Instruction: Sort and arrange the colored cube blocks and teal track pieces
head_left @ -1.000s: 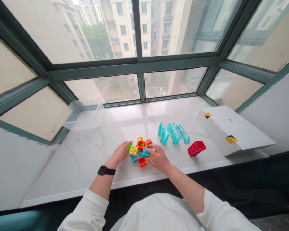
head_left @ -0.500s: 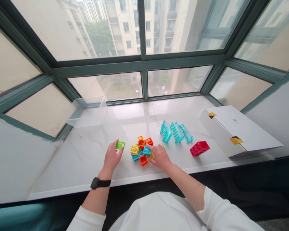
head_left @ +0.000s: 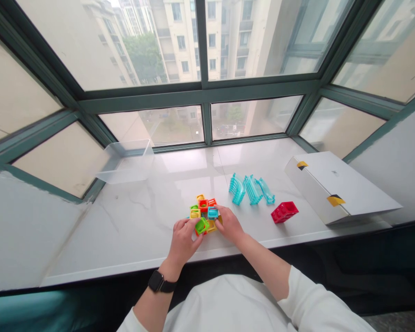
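My left hand [head_left: 184, 237] grips a green plastic block [head_left: 202, 226] between thumb and fingers, at the front of a small pile of blocks. On the pile's right side, my right hand [head_left: 231, 225] has its thumb and fingers closed on a blue block [head_left: 213, 212]. Behind the green block sits a yellow block [head_left: 195, 213]. A red-orange block [head_left: 203, 205] lies further back in the pile. Other blocks at the bottom are partly hidden by my fingers.
Clear turquoise track pieces [head_left: 252, 189] lie right of the pile on the white marble sill [head_left: 141, 230]. Further right are a red block piece [head_left: 284, 212] and a large white box [head_left: 346, 184]. A transparent bin [head_left: 126, 161] stands at back left, by the windows.
My left hand has moved right with the green block, from the open sill to the front of the pile. My right hand stays at the blue block.
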`<state>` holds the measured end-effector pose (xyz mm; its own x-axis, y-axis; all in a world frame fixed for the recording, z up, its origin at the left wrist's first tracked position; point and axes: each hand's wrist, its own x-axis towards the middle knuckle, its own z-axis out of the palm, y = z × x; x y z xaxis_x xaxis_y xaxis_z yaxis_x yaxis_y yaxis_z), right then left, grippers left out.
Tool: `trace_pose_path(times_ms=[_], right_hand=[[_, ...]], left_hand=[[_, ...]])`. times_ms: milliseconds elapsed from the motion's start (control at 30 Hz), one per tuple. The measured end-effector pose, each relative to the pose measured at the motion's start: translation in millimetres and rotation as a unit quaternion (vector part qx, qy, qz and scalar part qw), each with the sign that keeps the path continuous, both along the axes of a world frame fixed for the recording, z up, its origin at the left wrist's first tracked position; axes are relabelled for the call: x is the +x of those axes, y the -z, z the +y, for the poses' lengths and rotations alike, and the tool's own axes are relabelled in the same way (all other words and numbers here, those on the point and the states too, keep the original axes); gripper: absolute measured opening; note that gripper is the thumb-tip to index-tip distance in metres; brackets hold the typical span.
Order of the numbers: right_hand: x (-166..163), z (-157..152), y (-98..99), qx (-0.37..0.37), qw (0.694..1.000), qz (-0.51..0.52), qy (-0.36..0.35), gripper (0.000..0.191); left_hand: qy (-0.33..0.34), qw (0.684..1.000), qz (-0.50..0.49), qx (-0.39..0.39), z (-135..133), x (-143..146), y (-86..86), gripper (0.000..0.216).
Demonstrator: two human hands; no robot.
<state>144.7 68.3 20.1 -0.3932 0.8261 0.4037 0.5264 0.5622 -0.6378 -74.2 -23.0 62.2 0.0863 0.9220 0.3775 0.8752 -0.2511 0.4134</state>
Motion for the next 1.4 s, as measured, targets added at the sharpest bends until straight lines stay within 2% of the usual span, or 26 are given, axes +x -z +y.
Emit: trace_pose_path(times_ms=[167, 267, 367, 433, 500, 600, 733, 900, 1000, 1167, 1300, 1400], right_hand=[[7.7, 6.3, -0.8, -0.011, 0.999, -0.053, -0.007, 0.068], [21.3, 6.6, -2.9, -0.024, 0.995, -0.095, 0.008, 0.085], [36.0, 8.2, -2.3, -0.054, 0.990, -0.120, -0.046, 0.070], [40.8, 10.1, -0.3, -0.072, 0.986, -0.132, -0.078, 0.055], [40.9, 11.6, 2.4, -0.075, 0.983, -0.151, -0.070, 0.050], [37.1, 11.5, 6.2, -0.077, 0.979, -0.185, -0.024, 0.055], [34.1, 8.0, 5.8, -0.090, 0.977, -0.192, 0.015, 0.057], [31.3, 4.3, -1.9, -0.090, 0.975, -0.200, -0.013, 0.052], [27.0, 3.1, -1.6, -0.094, 0.976, -0.194, 0.024, 0.039], [25.1, 1.3, 6.1, -0.101, 0.975, -0.172, 0.093, 0.033], [39.9, -4.8, 3.1, -0.107, 0.986, -0.081, 0.103, 0.033], [49.8, -12.0, -12.9, -0.082, 0.995, 0.007, 0.059, 0.038]], left_hand=[[-0.016, 1.000, 0.021, 0.008, 5.3, 2.1, 7.6, 0.036], [-0.032, 0.999, -0.008, 0.018, 5.1, 0.4, 15.1, 0.059], [-0.041, 0.999, -0.033, -0.006, 6.4, -1.8, 27.2, 0.082], [-0.028, 0.998, -0.048, -0.025, 9.4, -2.8, 36.0, 0.086], [-0.015, 0.997, -0.065, -0.030, 12.9, -3.7, 42.9, 0.082], [-0.028, 0.996, -0.079, -0.025, 15.7, -5.7, 47.9, 0.075], [-0.040, 0.996, -0.079, -0.028, 14.2, -8.9, 48.3, 0.070], [-0.035, 0.995, -0.083, -0.037, 12.9, -13.4, 48.8, 0.074], [-0.033, 0.995, -0.084, -0.039, 12.3, -15.3, 48.5, 0.073], [-0.043, 0.994, -0.091, -0.030, 10.2, -14.9, 51.4, 0.074], [-0.047, 0.994, -0.090, -0.032, 8.0, -16.1, 50.0, 0.088], [-0.053, 0.996, -0.073, -0.015, 2.9, -13.8, 31.1, 0.102]])
